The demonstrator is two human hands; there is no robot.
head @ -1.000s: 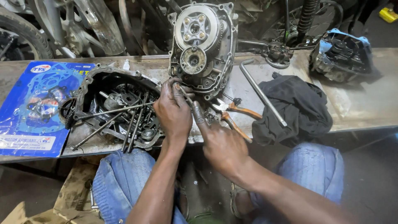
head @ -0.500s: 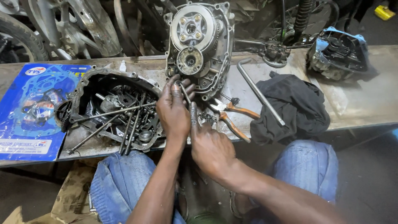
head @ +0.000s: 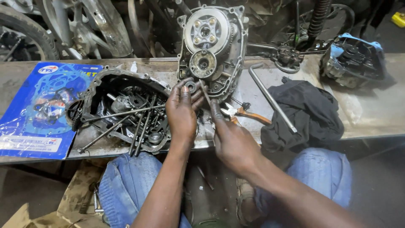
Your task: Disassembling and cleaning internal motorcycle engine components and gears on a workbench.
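A bench point(head: 371, 114) runs left to right, with an upright engine case point(head: 213, 48) at its far middle. Left of it lies an open cover point(head: 122, 112) full of bolts, and a black rag point(head: 306, 112) sits to the right. The left hand point(head: 181, 112) pinches a small bearing point(head: 190, 87) in its fingertips (just below the case), while the right hand point(head: 230, 137) grips a thin tool point(head: 205, 93), tip beside the bearing
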